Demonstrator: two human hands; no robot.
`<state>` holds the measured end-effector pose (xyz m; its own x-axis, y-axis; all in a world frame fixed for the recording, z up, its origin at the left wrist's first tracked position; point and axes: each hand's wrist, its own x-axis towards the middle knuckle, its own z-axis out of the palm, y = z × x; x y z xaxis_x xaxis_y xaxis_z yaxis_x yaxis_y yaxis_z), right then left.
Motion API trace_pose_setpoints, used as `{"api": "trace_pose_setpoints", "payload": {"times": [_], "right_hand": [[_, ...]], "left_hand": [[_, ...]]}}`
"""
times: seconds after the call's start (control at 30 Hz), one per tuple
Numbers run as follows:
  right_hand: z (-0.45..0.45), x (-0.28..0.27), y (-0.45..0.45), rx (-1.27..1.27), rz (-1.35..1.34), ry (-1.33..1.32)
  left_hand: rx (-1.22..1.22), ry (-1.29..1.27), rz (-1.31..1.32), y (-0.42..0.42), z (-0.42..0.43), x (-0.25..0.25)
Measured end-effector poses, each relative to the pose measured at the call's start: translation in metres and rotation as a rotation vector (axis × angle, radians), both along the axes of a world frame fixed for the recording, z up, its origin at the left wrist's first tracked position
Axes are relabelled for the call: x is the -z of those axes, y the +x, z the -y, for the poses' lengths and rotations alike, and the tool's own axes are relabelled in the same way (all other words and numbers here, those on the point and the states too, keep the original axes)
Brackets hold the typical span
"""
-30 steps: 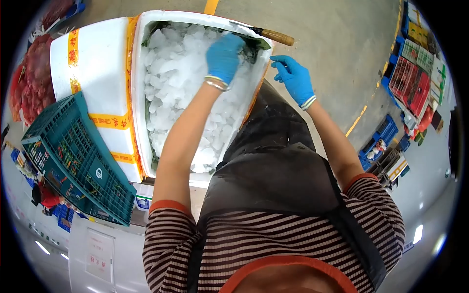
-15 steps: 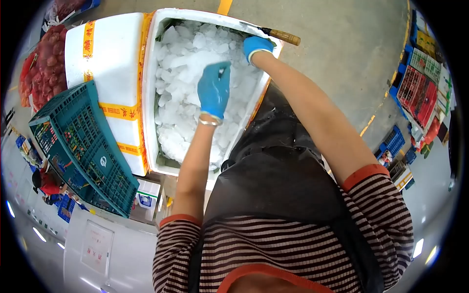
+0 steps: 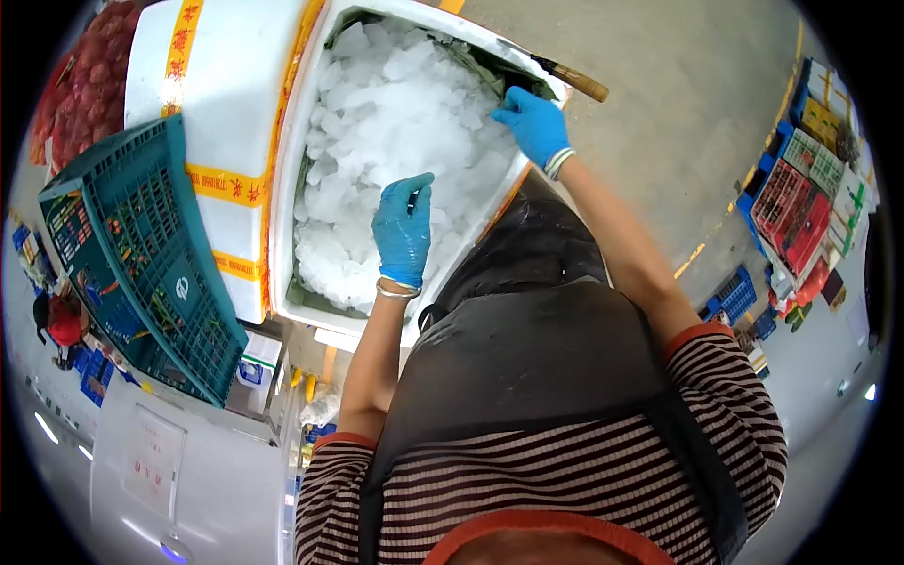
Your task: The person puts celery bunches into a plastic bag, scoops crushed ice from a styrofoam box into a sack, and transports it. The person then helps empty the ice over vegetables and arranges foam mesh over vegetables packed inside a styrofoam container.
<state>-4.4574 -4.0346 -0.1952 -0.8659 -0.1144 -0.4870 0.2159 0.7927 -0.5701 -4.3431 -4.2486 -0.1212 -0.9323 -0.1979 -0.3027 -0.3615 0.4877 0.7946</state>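
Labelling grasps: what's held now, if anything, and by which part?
Left hand: nothing visibly held, curled above the ice. Right hand: cannot tell whether it grips the liner near the foam box's corner.

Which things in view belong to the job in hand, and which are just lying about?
Likely in the job:
- left hand
- right hand
- open foam box
- ice
- wooden-handled tool

Apparently just lying about:
- teal crate
- red sack
- red crate

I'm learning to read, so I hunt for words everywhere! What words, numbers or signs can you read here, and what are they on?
"精", it seems, on the top yellow tape across the white foam; its neighbour is blurred.
Red writing on the middle tape: too blurred.
White mark on the green crate: too small.
Red characters on the wall panel: too blurred.
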Motion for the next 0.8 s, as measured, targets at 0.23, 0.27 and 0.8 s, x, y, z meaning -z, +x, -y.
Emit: {"api": "trace_pose_setpoints", "payload": {"times": [0.23, 0.27, 0.8], "right_hand": [[0.052, -0.042, 0.032, -0.167, -0.09, -0.115], [0.053, -0.041, 0.033, -0.103, -0.095, -0.146], [-0.009, -0.016, -0.03, -0.536, 0.132, -0.07]], "left_hand": [[-0.096, 0.094, 0.105, -0.062, -0.02, 0.016], [-0.065, 0.059, 0.168, -0.074, -0.024, 0.02], [-0.209, 0.758, 0.21, -0.123, -0.056, 0.02]]}}
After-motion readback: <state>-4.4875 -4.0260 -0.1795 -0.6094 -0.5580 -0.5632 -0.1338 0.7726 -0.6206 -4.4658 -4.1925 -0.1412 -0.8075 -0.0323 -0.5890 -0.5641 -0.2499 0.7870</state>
